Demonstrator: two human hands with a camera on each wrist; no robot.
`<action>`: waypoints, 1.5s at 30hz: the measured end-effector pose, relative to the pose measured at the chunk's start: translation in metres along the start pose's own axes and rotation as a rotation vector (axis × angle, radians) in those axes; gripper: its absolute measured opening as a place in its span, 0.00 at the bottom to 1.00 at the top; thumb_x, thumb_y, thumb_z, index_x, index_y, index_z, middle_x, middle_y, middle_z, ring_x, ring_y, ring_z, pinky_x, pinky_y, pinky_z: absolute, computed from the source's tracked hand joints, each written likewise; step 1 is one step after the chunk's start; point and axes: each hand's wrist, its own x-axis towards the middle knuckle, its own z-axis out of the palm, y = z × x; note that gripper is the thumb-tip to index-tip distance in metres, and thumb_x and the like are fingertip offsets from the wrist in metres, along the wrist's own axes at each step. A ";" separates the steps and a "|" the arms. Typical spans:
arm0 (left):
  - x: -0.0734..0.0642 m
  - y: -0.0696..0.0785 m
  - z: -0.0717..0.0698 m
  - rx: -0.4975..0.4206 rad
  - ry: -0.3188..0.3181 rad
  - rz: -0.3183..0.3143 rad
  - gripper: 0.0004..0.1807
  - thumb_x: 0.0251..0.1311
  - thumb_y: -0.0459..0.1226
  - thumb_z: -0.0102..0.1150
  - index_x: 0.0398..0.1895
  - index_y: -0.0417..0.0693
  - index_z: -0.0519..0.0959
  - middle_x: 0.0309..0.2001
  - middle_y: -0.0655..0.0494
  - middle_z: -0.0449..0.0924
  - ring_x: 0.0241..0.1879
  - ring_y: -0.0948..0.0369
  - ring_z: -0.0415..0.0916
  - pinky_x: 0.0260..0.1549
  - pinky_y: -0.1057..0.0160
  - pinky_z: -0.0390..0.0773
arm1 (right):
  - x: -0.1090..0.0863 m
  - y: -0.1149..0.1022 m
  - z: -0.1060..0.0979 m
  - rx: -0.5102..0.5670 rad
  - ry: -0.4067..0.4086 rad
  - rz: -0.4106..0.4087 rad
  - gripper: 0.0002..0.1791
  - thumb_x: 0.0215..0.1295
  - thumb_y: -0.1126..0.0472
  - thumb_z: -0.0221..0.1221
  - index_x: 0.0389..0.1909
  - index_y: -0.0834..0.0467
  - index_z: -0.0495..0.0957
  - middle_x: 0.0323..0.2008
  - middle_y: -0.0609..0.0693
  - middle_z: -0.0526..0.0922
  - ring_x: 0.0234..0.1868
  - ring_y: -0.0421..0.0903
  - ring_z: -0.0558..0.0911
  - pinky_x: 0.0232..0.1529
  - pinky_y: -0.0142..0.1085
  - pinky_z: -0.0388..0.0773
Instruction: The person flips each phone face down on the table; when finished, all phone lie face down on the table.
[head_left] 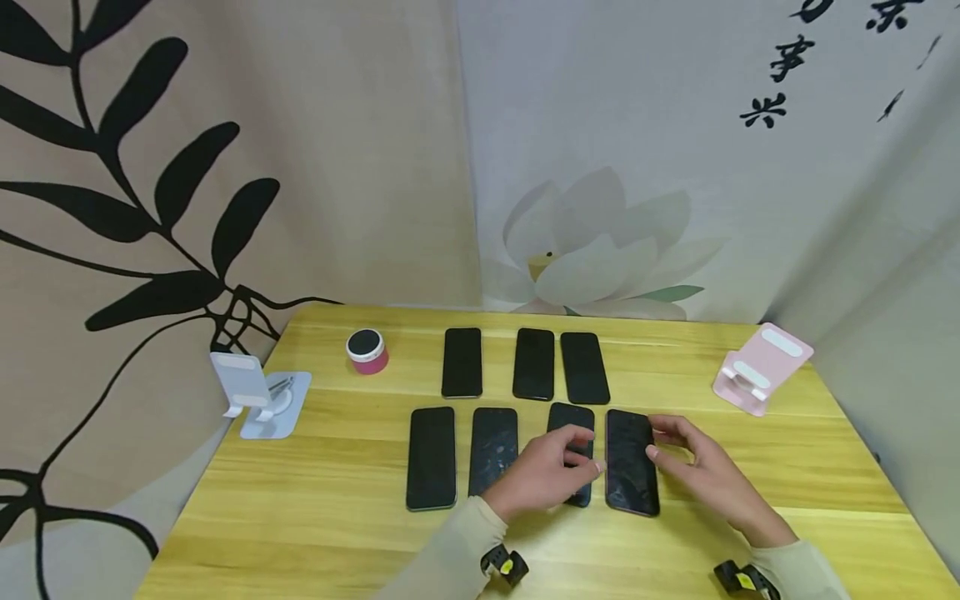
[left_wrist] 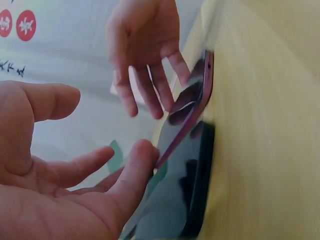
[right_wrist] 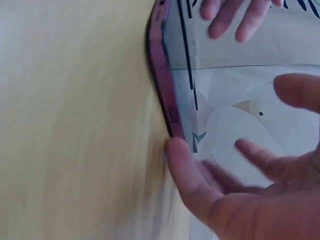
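Smartphone with purplish edge (head_left: 632,467): lies flat on the wooden table (head_left: 300,533), lower right of centre in the head view. Right hand (head_left: 701,471): thumb and fingers wide apart, tips at that phone's right edge, nothing gripped. Left hand (head_left: 546,472): fingers parted above the neighbouring black phone (head_left: 571,416), holding nothing; thumb tip near the purplish-edged phone's left side, contact cannot be confirmed.
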 end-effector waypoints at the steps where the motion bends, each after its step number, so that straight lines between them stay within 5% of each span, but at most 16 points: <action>1: 0.001 0.000 0.003 -0.011 -0.010 -0.021 0.29 0.74 0.52 0.63 0.72 0.51 0.75 0.69 0.51 0.78 0.59 0.59 0.83 0.49 0.60 0.86 | 0.000 0.000 0.000 0.047 -0.018 0.025 0.33 0.81 0.52 0.58 0.77 0.64 0.63 0.71 0.67 0.73 0.69 0.64 0.75 0.53 0.40 0.86; 4: 0.005 0.002 0.011 -0.025 -0.033 -0.072 0.30 0.73 0.53 0.64 0.73 0.53 0.74 0.69 0.51 0.78 0.59 0.58 0.83 0.50 0.57 0.86 | -0.001 0.000 -0.001 0.191 -0.069 0.108 0.35 0.82 0.53 0.57 0.78 0.65 0.58 0.74 0.70 0.67 0.70 0.64 0.73 0.51 0.41 0.89; 10: 0.010 0.006 0.020 -0.146 -0.070 -0.140 0.33 0.73 0.52 0.63 0.75 0.50 0.71 0.70 0.45 0.78 0.50 0.56 0.87 0.54 0.50 0.86 | -0.003 0.000 -0.003 0.283 -0.103 0.183 0.37 0.83 0.53 0.54 0.80 0.68 0.52 0.78 0.73 0.58 0.71 0.62 0.73 0.49 0.46 0.90; 18: 0.012 0.005 0.027 -0.256 -0.054 -0.194 0.30 0.72 0.48 0.65 0.72 0.44 0.72 0.70 0.42 0.78 0.47 0.54 0.86 0.55 0.47 0.85 | -0.007 0.004 0.002 0.373 -0.066 0.203 0.37 0.83 0.53 0.56 0.79 0.69 0.53 0.77 0.72 0.60 0.60 0.40 0.80 0.50 0.46 0.90; 26: 0.011 0.006 0.029 -0.324 -0.020 -0.204 0.31 0.70 0.46 0.67 0.71 0.44 0.73 0.56 0.53 0.85 0.45 0.55 0.82 0.52 0.49 0.82 | -0.010 0.003 0.008 0.296 0.001 0.176 0.34 0.81 0.56 0.59 0.77 0.68 0.59 0.73 0.72 0.68 0.59 0.42 0.81 0.44 0.44 0.91; 33: 0.011 0.005 0.032 -0.424 0.012 -0.166 0.35 0.69 0.43 0.67 0.74 0.38 0.68 0.47 0.51 0.84 0.43 0.56 0.79 0.52 0.51 0.81 | -0.011 -0.002 0.012 0.139 0.035 0.177 0.31 0.77 0.54 0.63 0.73 0.65 0.68 0.70 0.67 0.74 0.63 0.57 0.80 0.41 0.40 0.90; 39: 0.016 0.004 0.036 -0.607 0.041 -0.124 0.38 0.70 0.32 0.63 0.79 0.30 0.58 0.49 0.47 0.83 0.42 0.61 0.84 0.51 0.59 0.88 | -0.009 -0.006 0.018 0.065 0.033 0.112 0.28 0.73 0.54 0.67 0.68 0.63 0.75 0.64 0.64 0.81 0.62 0.59 0.82 0.42 0.36 0.89; 45: 0.024 0.000 0.042 -0.665 -0.016 -0.080 0.26 0.74 0.26 0.53 0.74 0.34 0.69 0.55 0.45 0.79 0.46 0.59 0.84 0.51 0.59 0.89 | -0.007 -0.012 0.027 0.099 0.002 0.066 0.26 0.74 0.53 0.66 0.65 0.63 0.78 0.59 0.62 0.85 0.56 0.54 0.85 0.42 0.36 0.89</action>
